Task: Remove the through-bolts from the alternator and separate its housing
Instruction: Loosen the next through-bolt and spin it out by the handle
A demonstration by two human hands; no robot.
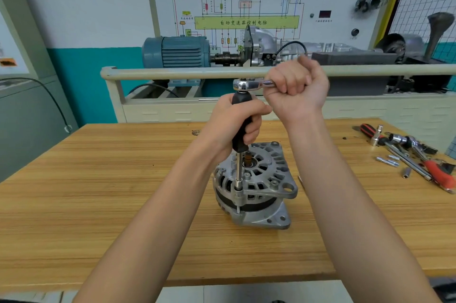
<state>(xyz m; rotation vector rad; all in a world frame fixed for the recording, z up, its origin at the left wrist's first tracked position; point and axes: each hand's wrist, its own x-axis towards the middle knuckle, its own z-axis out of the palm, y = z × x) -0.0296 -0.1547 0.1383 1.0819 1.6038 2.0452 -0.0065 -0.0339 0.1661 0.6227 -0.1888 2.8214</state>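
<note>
Left hand (237,125): my fingers are wrapped round the black grip of the upright driver (240,127), steadying it. Right hand (296,88), above and just beside it, is closed in a fist on the ratchet handle (249,84), which lies crosswise atop the driver. Directly below my left hand the shaft runs straight down to a socket (238,185) seated at the rim of the alternator (256,186), which stands on the wooden bench (98,191). The bolt's long axis is vertical, in line with the driver, so I judge the turn must stay square over it. The bolt head is hidden inside the socket; whether other through-bolts remain cannot be made out. Loose tools (414,154) lie well off beyond my right forearm.
</note>
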